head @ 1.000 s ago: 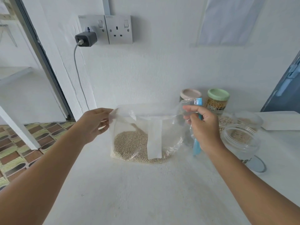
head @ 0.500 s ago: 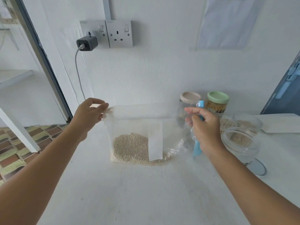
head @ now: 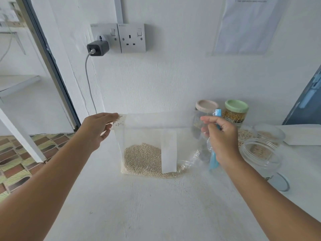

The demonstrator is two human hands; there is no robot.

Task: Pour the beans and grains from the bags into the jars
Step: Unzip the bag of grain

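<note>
A clear bag (head: pixel 156 146) stands upright on the white table (head: pixel 156 206), its bottom resting there and holding a heap of pale grain (head: pixel 144 159); a white label (head: pixel 168 151) runs down its front. The left hand (head: pixel 97 129) pinches the bag's top left corner between thumb and fingertips, a few grains clinging inside just by them. The right hand (head: pixel 222 138) grips the top right corner with curled fingers, and also holds a blue clip (head: pixel 214 159) that sticks out above and below the fist. The bag's top edge is stretched flat between the two hands.

Right of the bag, near the right wrist, is an open clear jar (head: pixel 260 153) with some grain in it; a round lid (head: pixel 281 181) lies on the table just in front of it. Behind that jar stand two more open containers (head: pixel 269 134) with grain. Behind the bag's right corner, by the wall, are a jar with a beige lid (head: pixel 205 106) and a jar with a green lid (head: pixel 236 110) holding yellowish kernels. On the wall above the bag is a double socket (head: pixel 132 38) with a grey charger (head: pixel 98 47) plugged in, and up to the right a sheet of paper (head: pixel 246 23).
</note>
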